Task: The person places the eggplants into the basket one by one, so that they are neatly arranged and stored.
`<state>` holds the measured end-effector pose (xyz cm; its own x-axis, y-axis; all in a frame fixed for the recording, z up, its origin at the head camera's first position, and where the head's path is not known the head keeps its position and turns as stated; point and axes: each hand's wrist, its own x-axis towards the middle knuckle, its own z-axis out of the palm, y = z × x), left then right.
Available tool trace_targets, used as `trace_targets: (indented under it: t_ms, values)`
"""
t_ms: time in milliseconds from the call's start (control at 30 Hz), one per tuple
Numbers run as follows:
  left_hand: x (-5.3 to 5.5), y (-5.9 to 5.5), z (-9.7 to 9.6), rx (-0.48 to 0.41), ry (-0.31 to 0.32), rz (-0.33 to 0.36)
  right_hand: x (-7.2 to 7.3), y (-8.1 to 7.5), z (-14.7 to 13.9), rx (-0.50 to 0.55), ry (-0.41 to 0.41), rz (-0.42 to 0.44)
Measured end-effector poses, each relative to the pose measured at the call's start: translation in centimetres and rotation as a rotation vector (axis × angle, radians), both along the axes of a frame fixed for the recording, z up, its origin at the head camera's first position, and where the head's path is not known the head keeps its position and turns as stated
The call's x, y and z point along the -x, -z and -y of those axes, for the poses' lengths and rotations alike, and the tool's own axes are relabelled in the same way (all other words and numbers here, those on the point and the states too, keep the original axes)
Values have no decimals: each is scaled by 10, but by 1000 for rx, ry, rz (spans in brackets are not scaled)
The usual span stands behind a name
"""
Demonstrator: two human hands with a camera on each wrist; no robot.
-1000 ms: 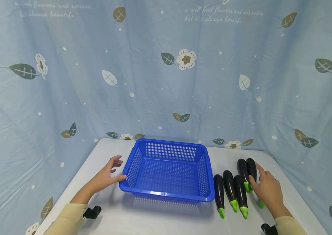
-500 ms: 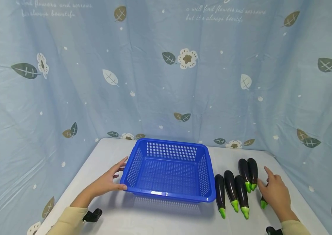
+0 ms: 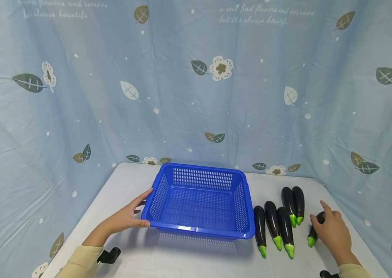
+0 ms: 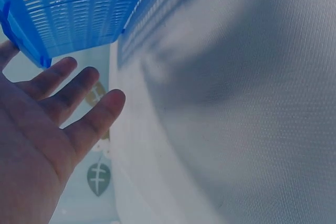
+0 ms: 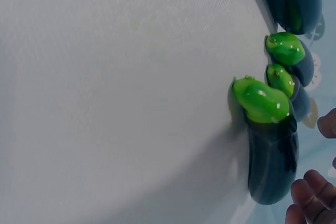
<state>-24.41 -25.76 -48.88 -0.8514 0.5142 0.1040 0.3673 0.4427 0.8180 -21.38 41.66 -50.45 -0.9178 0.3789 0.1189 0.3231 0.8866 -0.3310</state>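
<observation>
My left hand (image 3: pixel 124 217) is at the left side of a blue plastic basket (image 3: pixel 196 231), its thumb and fingertips right at the rim. In the left wrist view the fingers (image 4: pixel 97 121) are extended and spread beside the slotted basket wall (image 4: pixel 84 14). My right hand (image 3: pixel 335 233) hovers over a lone dark eggplant (image 3: pixel 312 233) with a green cap, partly hiding it. From the right wrist, that eggplant (image 5: pixel 272 156) lies on the cloth with the fingertips (image 5: pixel 302 192) beside it, apart from its skin.
Between basket and right hand lie three eggplants (image 3: pixel 271 220) in a loose row, with two more eggplants (image 3: pixel 298 202) side by side behind them. A white cloth (image 3: pixel 182 262) covers the table. A blue patterned curtain (image 3: pixel 182 96) hangs around the back and sides.
My right hand has moved right, away from the pair of eggplants to the lone one, which now shows more. My left hand has moved up to the basket's rim.
</observation>
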Motion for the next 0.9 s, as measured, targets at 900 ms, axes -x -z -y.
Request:
trace_targets:
  t_ms: [900]
  values:
    - [1, 1, 0, -19, 29, 51, -1, 15, -18, 145, 112, 154]
